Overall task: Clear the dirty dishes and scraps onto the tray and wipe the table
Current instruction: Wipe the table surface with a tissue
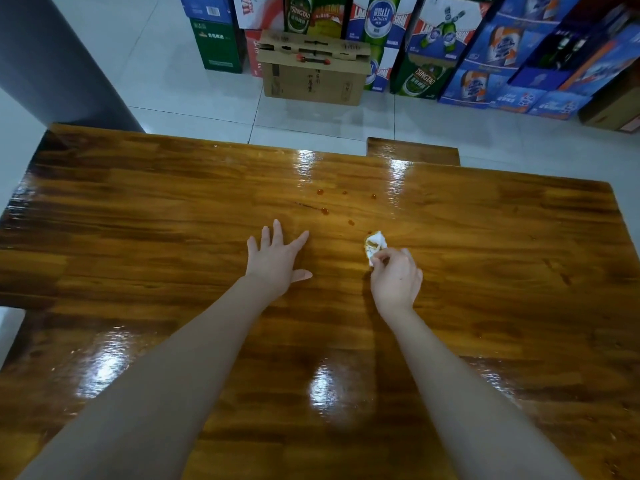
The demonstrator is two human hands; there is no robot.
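Note:
A glossy wooden table [138, 220] fills the view. My left hand [273, 258] lies flat on it with fingers spread, holding nothing. To its right, my right hand [394, 275] pinches a crumpled white tissue [374, 244] stained brown, pressed to the tabletop. Several small red sauce drops [325, 211] dot the wood just beyond both hands, the nearest a short way up and left of the tissue. No tray or dishes are in view.
A wooden bench [412, 152] stands at the table's far edge on the right. Beyond it, on the tiled floor, sit a brown cardboard box [311, 81] and stacked beer cartons [485, 53]. A grey pillar [52, 64] rises at the left.

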